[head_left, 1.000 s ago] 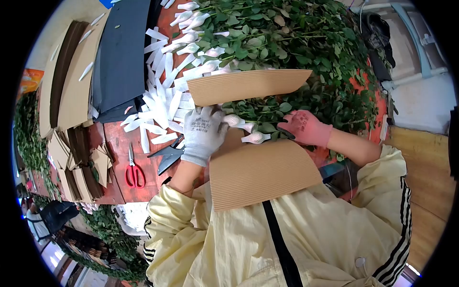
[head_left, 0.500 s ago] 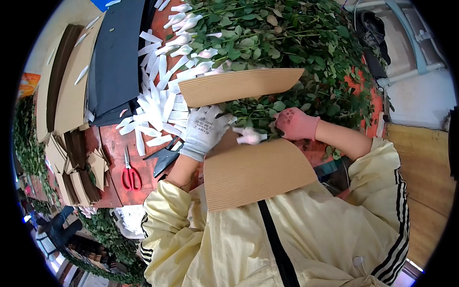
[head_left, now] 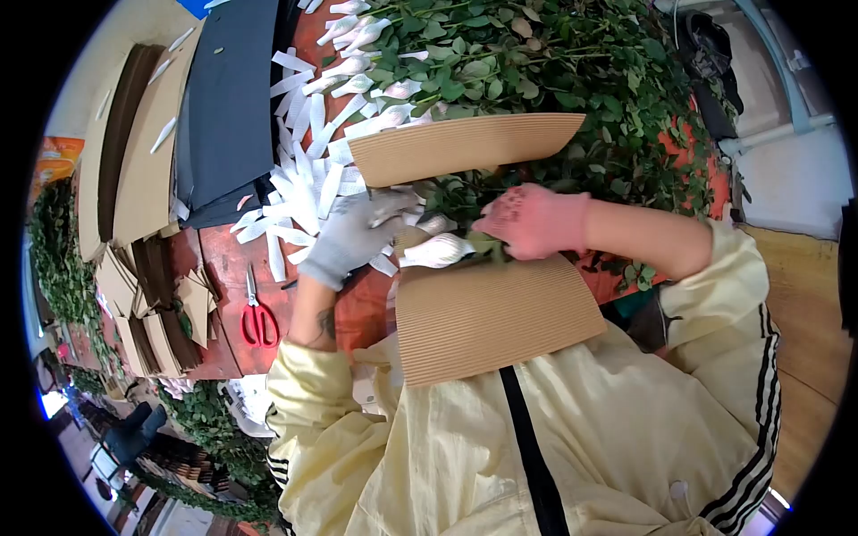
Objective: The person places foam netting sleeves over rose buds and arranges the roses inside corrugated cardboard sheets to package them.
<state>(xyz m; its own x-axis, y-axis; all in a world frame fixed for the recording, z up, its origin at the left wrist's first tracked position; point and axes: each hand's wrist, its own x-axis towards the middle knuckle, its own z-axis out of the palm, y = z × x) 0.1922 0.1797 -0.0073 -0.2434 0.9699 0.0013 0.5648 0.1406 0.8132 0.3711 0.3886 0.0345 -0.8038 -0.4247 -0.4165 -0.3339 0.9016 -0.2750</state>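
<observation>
A sheet of brown corrugated cardboard lies in front of my body, and its far part stands up behind my hands. My right hand, in a pink glove, is closed around the leafy stem of a rose. White netting covers a rose bud just left of those fingers, above the cardboard. Another netted bud shows behind it. My left hand, in a grey-white glove, is at the cardboard's left side, fingers stretched towards the buds and slightly blurred.
Leafy roses with netted buds cover the back of the red table. White net sleeves lie loose to the left. Red-handled scissors, black sheets and cardboard stacks are farther left. A person is at lower left.
My right hand has moved left with the rose, bringing its netted bud closer to my left hand. My left hand has turned and shifted down-left. The view has shifted slightly.
</observation>
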